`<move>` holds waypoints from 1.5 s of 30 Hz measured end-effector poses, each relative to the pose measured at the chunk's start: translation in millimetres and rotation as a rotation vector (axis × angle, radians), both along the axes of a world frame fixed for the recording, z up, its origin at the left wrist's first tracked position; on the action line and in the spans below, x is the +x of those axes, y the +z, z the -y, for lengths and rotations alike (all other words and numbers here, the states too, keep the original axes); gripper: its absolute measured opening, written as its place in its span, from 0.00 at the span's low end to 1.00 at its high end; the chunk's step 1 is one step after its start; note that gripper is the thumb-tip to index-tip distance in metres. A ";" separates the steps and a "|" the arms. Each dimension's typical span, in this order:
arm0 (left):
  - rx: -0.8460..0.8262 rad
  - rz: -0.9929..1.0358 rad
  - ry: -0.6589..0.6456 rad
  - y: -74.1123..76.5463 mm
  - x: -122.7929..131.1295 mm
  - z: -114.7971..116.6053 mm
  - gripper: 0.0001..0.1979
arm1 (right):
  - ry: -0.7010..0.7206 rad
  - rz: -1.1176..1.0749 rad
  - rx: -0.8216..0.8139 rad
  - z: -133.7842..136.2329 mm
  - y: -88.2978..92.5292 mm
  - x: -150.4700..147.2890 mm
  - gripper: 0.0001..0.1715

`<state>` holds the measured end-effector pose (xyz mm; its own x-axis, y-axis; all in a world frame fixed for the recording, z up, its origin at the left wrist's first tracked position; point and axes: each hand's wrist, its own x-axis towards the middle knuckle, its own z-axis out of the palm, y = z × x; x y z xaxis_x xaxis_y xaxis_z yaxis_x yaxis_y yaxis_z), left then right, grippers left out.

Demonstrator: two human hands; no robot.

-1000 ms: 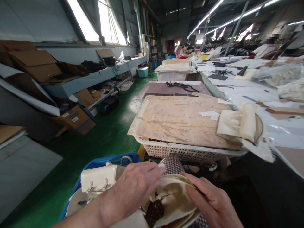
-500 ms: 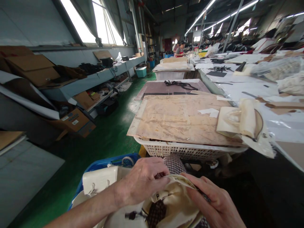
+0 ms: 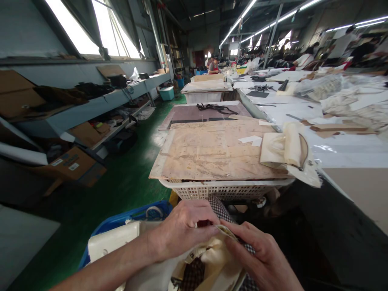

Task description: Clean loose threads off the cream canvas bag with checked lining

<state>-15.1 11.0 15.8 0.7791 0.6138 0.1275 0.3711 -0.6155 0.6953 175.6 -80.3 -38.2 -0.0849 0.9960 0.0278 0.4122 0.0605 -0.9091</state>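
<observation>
A cream bag piece (image 3: 220,258) with a stiff curved rim lies low in the middle of the view, and a dark checked patch shows through its opening. My left hand (image 3: 188,226) pinches the rim from the left with thumb and fingers. From the right, my right hand (image 3: 257,250) grips the same rim, thumb on the near side. The fingertips of both hands are near each other. Beneath the left forearm are more cream pieces (image 3: 113,238) in a blue basket (image 3: 101,226).
Ahead, a worn tan board (image 3: 209,151) covers a white perforated basket (image 3: 224,190). A cream roll and plastic (image 3: 292,149) rest at its right corner. A long white table (image 3: 339,149) runs along the right. Far back, a person (image 3: 214,66) stands.
The view has turned right, so the surroundings sit further left. My hands have come closer together on the rim, with my right hand shifted left.
</observation>
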 end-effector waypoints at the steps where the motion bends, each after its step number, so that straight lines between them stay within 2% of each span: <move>1: 0.001 0.004 -0.004 -0.5 1.4 -0.4 0.04 | -0.007 -0.008 -0.007 0.7 -0.8 0.4 0.18; 4: 0.019 0.002 -0.020 -2.5 4.6 -0.7 0.05 | -0.029 -0.014 -0.011 2.8 -3.6 0.6 0.18; 9: 0.027 -0.017 0.025 -4.0 9.1 0.9 0.06 | -0.069 -0.008 0.006 4.0 -5.9 -2.5 0.19; 18: -0.038 0.014 0.026 -4.2 11.0 -1.2 0.05 | -0.096 0.082 0.226 2.4 -4.0 -10.5 0.14; 21: 0.093 0.022 -0.005 -6.2 9.2 -0.2 0.05 | -0.095 0.152 0.292 0.4 -2.2 -10.3 0.15; 26: 0.514 -0.142 -0.111 -7.6 9.0 4.9 0.11 | -0.034 0.225 0.352 -4.5 -5.5 -6.7 0.16; 29: 0.614 -0.188 -0.094 -5.5 7.9 7.6 0.10 | -0.023 0.271 0.370 -4.9 -4.5 -6.8 0.16; 31: 0.579 -0.262 -0.052 -2.8 4.5 9.8 0.11 | -0.042 0.295 0.376 -4.2 -2.5 -7.9 0.17; 34: 0.403 -0.383 0.013 2.6 -4.6 15.8 0.10 | -0.057 0.298 0.355 -2.7 -0.9 -9.2 0.18; 38: 0.205 -0.473 0.162 10.2 -21.7 30.0 0.07 | -0.068 0.271 0.328 -1.3 -2.1 -8.1 0.19; 45: 0.022 -0.541 0.293 25.7 -51.2 56.1 0.08 | -0.011 0.247 0.236 4.7 -4.8 -9.5 0.21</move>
